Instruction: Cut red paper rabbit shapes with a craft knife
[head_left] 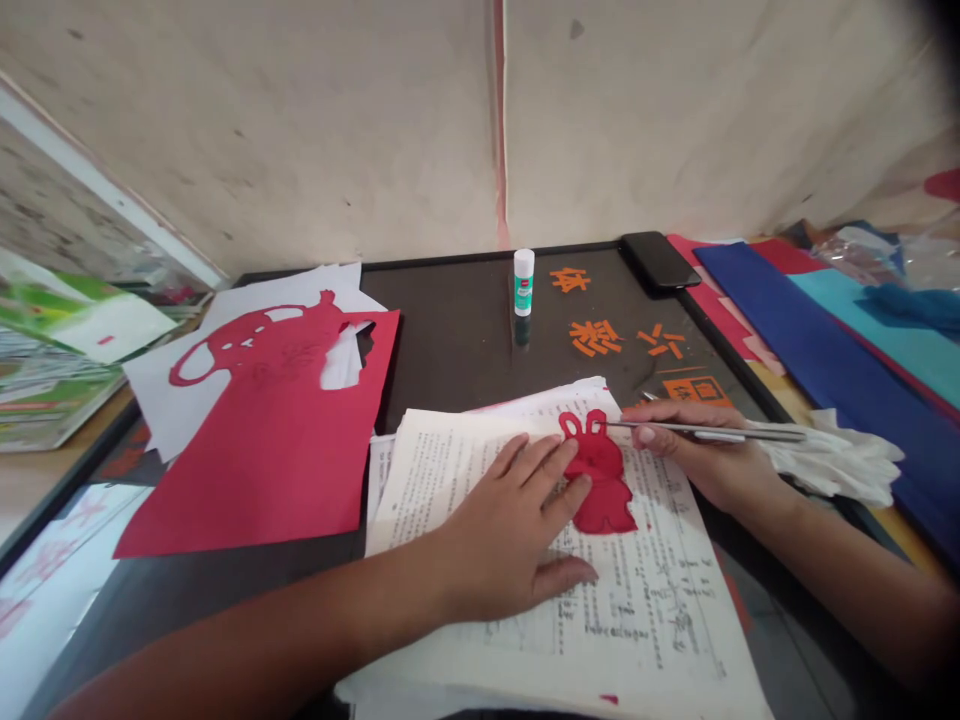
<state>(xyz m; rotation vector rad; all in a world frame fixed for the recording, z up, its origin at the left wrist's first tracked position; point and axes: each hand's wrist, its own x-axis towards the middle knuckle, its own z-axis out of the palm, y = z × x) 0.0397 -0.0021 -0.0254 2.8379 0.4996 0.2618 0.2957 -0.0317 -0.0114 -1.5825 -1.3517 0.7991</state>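
Note:
My left hand lies flat with fingers stretched out on a stack of printed pages, its fingertips pressing the left edge of a red paper rabbit cut-out. My right hand is closed round a thin silver craft knife, whose tip touches the rabbit's ear. The rabbit lies flat on the top page.
A red sheet with a teapot shape cut in it lies to the left on white paper. A glue stick stands at the back. Orange paper characters, a black phone, blue and red sheets and crumpled white tissue are on the right.

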